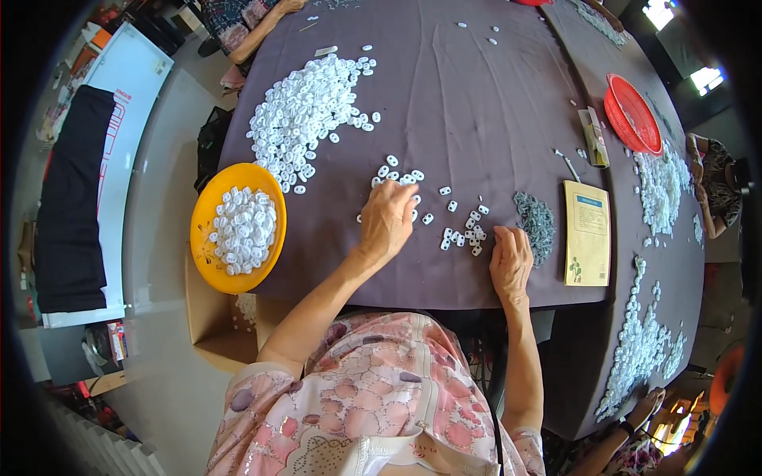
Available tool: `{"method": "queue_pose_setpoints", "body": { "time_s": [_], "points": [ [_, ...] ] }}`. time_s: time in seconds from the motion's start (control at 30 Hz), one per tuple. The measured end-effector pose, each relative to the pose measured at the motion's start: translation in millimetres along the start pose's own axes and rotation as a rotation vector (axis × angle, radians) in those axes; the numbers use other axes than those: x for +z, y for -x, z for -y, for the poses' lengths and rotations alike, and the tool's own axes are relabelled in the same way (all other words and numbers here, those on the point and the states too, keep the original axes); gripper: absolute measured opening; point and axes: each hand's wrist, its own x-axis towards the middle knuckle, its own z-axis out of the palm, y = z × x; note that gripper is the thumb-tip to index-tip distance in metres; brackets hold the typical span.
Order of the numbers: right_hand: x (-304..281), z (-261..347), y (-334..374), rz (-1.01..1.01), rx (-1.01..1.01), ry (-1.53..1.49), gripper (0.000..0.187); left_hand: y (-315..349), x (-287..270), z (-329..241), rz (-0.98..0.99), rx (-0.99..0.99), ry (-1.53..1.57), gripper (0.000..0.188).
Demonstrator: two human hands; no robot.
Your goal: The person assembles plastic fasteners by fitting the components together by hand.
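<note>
My left hand (386, 218) is bent over a small cluster of white oval plastic pieces with two dark holes (394, 175); its fingers are curled together and their tips partly hidden, so what they hold cannot be made out. My right hand (512, 260) rests near the table's front edge, fingers curled and pressed together, with any held thing hidden. It lies between a loose group of white two-holed pieces (475, 233) and a heap of small grey parts (536, 228). A few single white pieces (452, 206) lie between my hands.
A large heap of white pieces (305, 111) spreads at the far left. A yellow bowl (203, 258) full of them stands at the left edge above a cardboard box (218, 341). To the right are a tan booklet (586, 230), a small box (593, 136) and a red basket (633, 111). Other people sit around.
</note>
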Motion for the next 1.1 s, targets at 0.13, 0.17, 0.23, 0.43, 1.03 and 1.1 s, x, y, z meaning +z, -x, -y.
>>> {"method": "queue_pose_setpoints", "body": {
  "time_s": [0.13,0.17,0.23,0.43,1.03,1.1],
  "points": [
    [1.4,1.7,-0.7,-0.007,-0.001,-0.007,0.024,16.1,15.6,-7.6,0.025,0.046,0.002,0.01],
    [0.3,1.7,-0.2,-0.005,0.003,-0.007,0.022,16.9,17.7,-11.1,0.041,0.027,-0.031,0.006],
    [-0.7,2.2,-0.5,-0.021,-0.008,-0.028,0.021,18.0,19.3,-12.7,0.07,0.026,-0.068,0.005],
    [-9.9,7.5,0.7,-0.045,0.036,-0.166,0.015,19.3,22.7,-12.0,0.091,0.066,-0.069,0.005],
    [23.3,68.8,1.9,0.153,0.345,-0.849,0.004,40.9,1.2,-16.4,0.357,-0.787,1.358,0.008],
    [21.0,67.0,6.2,0.204,0.381,-0.846,0.004,44.5,-0.2,-13.1,0.371,-0.774,1.299,0.008]
  ]
}}
